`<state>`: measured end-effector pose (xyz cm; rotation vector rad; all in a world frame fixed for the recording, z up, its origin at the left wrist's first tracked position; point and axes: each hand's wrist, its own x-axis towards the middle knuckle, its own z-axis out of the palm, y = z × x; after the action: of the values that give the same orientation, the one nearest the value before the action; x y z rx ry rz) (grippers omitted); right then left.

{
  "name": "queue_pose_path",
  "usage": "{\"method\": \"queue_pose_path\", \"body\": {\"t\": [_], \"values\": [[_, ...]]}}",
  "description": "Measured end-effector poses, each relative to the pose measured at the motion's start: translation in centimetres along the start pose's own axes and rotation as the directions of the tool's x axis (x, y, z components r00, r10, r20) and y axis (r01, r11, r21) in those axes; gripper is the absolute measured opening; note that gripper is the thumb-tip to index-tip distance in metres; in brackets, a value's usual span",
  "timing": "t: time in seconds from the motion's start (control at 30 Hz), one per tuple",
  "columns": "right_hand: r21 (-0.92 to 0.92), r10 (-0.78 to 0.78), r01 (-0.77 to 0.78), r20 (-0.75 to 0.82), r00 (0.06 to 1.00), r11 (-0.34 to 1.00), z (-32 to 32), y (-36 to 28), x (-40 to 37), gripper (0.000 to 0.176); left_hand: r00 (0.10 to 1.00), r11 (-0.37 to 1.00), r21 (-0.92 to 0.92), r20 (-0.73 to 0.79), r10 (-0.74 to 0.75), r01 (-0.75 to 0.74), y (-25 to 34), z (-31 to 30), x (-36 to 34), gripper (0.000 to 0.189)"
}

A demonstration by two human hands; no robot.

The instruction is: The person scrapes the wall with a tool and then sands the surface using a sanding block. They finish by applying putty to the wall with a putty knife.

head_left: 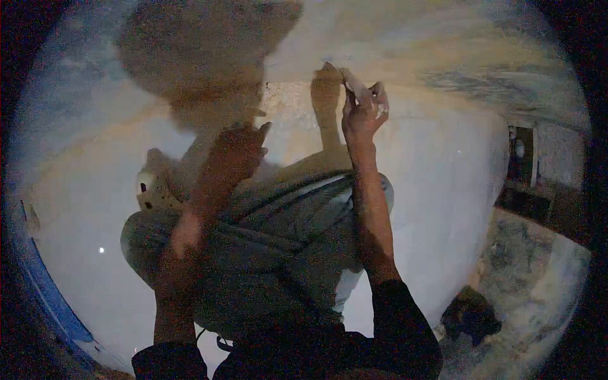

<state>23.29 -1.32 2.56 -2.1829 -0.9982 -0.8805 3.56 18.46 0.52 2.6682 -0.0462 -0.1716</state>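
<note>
My right hand [362, 111] is raised against a pale wall [443, 190], its fingers pinched on a small white piece [358, 85] that touches the wall where white paint meets a rough tan patch [285, 107]. The hand's shadow falls just left of it. My left hand [235, 152] is lifted lower and to the left, blurred, with fingers extended and nothing visible in it. Both forearms are bare, with dark sleeves at the bottom. Between the arms lies a grey striped, cloth-like shape [266, 247]; I cannot tell what it is.
A beige fitting with small holes [152, 190] sticks out on the wall at left. A large head shadow covers the upper left. At right there is a dark recess [522, 158]; below it is mottled floor with a dark lump [472, 315]. A blue strip [47, 288] runs along the left edge.
</note>
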Motion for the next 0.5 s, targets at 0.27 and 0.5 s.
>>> {"method": "queue_pose_path", "body": {"t": [0.27,0.5], "values": [[0.58,0.655,-0.679,0.303,0.692,0.449,2.5,-2.0,-2.0,0.012,0.999,0.995,0.097,0.052,-0.009,0.003,-1.6,1.2,-1.3,0.052],[0.472,0.526,-0.571,0.239,0.816,0.671,1.2,-2.1,-0.5,0.023,0.982,0.986,0.147,0.161,-0.103,0.079,-0.7,-2.4,-1.0,0.051]]}}
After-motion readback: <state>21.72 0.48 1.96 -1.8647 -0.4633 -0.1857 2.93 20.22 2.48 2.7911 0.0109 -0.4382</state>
